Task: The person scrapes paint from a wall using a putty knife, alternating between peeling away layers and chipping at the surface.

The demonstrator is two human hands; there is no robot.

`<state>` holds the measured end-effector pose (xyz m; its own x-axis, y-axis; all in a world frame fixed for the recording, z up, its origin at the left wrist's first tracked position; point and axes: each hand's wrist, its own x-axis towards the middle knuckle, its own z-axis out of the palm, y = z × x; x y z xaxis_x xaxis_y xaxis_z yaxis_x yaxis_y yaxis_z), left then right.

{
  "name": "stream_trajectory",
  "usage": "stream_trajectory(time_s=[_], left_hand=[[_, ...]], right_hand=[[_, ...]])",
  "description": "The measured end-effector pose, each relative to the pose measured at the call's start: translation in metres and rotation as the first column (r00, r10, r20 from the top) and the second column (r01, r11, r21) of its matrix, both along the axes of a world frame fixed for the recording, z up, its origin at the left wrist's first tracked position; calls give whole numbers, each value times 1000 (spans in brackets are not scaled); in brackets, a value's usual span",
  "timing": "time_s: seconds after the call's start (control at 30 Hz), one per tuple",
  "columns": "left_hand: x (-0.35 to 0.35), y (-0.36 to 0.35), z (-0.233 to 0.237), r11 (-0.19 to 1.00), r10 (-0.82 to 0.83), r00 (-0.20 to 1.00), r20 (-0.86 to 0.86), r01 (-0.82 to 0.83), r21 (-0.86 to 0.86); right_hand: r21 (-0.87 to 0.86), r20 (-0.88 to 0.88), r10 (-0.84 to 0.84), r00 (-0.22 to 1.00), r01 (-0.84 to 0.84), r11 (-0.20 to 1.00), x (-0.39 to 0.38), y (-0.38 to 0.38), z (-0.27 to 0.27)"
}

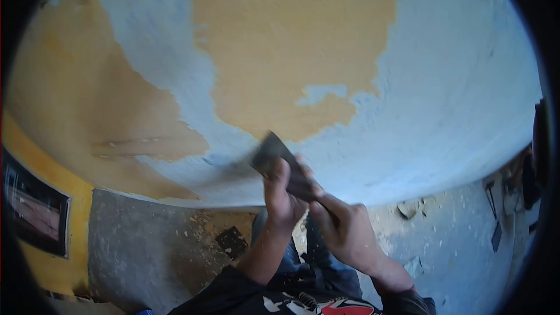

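A dark, flat scraper (270, 150) points up and to the left, its blade corner right at the lower edge of a yellow paint patch (291, 52) on the wall. My left hand (280, 195) is wrapped round the scraper just below the blade, thumb lying on its face. Lower and to the right, my right hand (344, 227) grips the handle end, which its fingers mostly hide. Around the patch, pale bluish-white wall surface (455, 87) shows with ragged borders. Another yellow area (116, 99) covers the wall on the left, with a scuffed streak low on it.
Paint flakes litter the grey floor (140, 239) below the wall. A dark square piece (232, 242) lies by my legs, and a larger pale chip (406, 210) lies to the right. At left, a dark-framed panel (63, 221) is set in a yellow side wall (79, 233).
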<state>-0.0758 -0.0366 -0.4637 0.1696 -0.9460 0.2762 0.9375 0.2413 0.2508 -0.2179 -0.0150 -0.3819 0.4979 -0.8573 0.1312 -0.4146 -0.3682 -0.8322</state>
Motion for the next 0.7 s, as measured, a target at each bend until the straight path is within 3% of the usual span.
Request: stream_trajectory(time_s=[0.07,0.1,0.13,0.2,0.33,0.47,0.53,0.6,0.63,0.7], left_hand=[[-1,13,0,978,88,950,300,-140,155],[-3,21,-5,969,31,948,318,-106,222],[-6,25,-21,948,69,924,375,-177,263],[-9,32,-24,899,106,869,482,-292,327],[13,33,-10,931,16,814,581,-224,288],[16,22,3,922,81,822,563,-276,270],[13,18,10,878,64,784,617,-338,339],[14,15,17,888,85,768,635,-347,302],[14,14,18,891,99,755,649,-358,280],[19,11,14,891,93,752,653,-356,283]], right_hand=[[43,-11,61,998,-60,997,-15,-2,-18],[111,-34,91,995,-87,990,-22,0,-33],[93,-21,83,996,-81,992,-21,5,-44],[536,214,56,975,-165,828,-21,17,-67],[540,456,7,890,-283,793,5,32,-101],[498,577,-9,817,-343,797,20,26,-102],[480,611,-7,792,-363,798,19,25,-94],[664,711,-158,685,-581,471,13,24,-85],[663,711,-158,685,-577,477,18,22,-88],[615,715,-148,684,-513,599,33,23,-99]])
